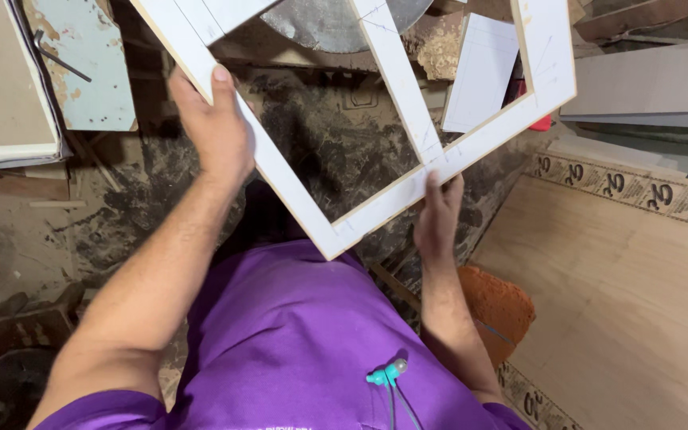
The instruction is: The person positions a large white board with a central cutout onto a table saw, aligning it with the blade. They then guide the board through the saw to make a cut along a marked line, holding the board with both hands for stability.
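Both hands are on a white wooden frame [408, 151], held up in the air over a sawdust-covered floor [121, 215], tilted so one corner points down toward the purple shirt [296, 334]. The left hand [215, 131] is wrapped around the long left rail with the thumb lying flat on the face. The right hand [438, 215] grips the near rail from underneath, fingertips curled over the edge just right of the low corner.

Best way to handle it at this stage, I reckon: keep one hand on each of two rails that meet at a corner, like here, so the joint isn't left to carry the twist on its own. Support from below with the right, steady with the left, and don't squeeze the rails toward each other.

The frame itself is flat strips painted or laminated white, with raw pale edges showing. There's a middle rail running from the near rail up toward the far side, and thin pencil lines cross the joints where it meets. The far end runs out of the top of the shot.

Around it: a loose white panel [483, 72] lying further back, a plywood sheet [639, 302] on the right with a patterned edge strip, and an orange-brown lump [499, 306] by the right elbow.
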